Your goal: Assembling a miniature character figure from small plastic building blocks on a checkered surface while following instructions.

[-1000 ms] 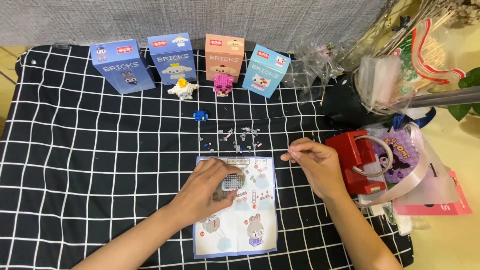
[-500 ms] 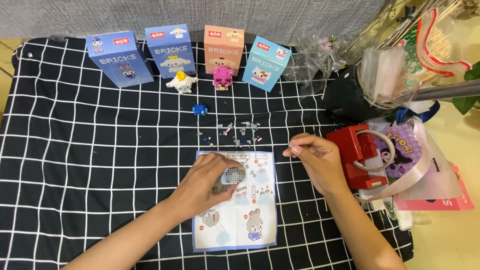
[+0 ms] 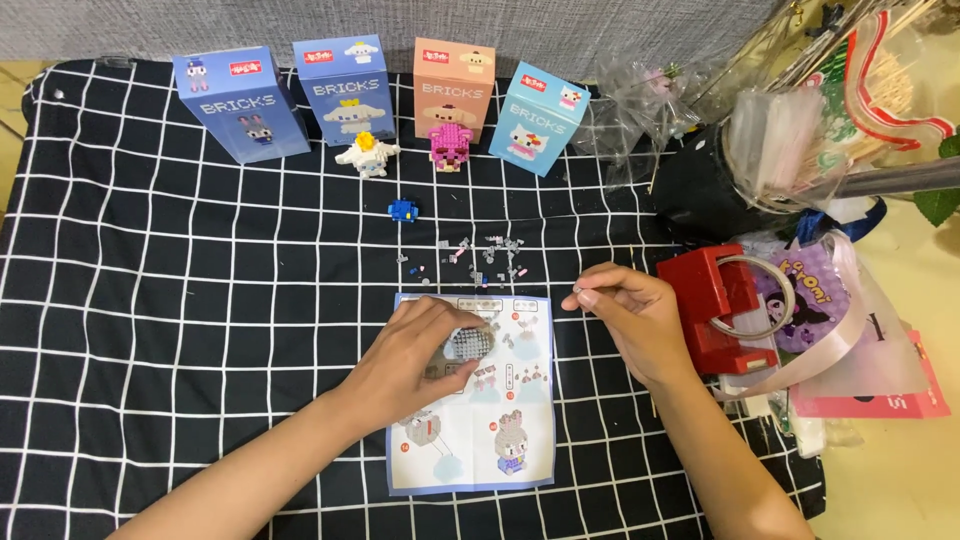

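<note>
1. A blue-edged paper instruction sheet (image 3: 470, 420) lies on the black, white-gridded cloth (image 3: 180, 300) covering the bench.
2. On the sheet's upper part, the left hand (image 3: 415, 350) curls its fingers around a small grey brick model (image 3: 468, 343).
3. Just right of the sheet's top edge, the right hand (image 3: 625, 315) pinches a tiny piece between thumb and forefinger.
4. Beyond the sheet, loose small bricks (image 3: 480, 255) lie scattered.
5. Farthest from the sheet stand four upright cardboard boxes (image 3: 350, 90).

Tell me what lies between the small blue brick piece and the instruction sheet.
In the head view, a scatter of loose tiny bricks lies on the checked cloth between the blue brick piece and the instruction sheet.
</note>
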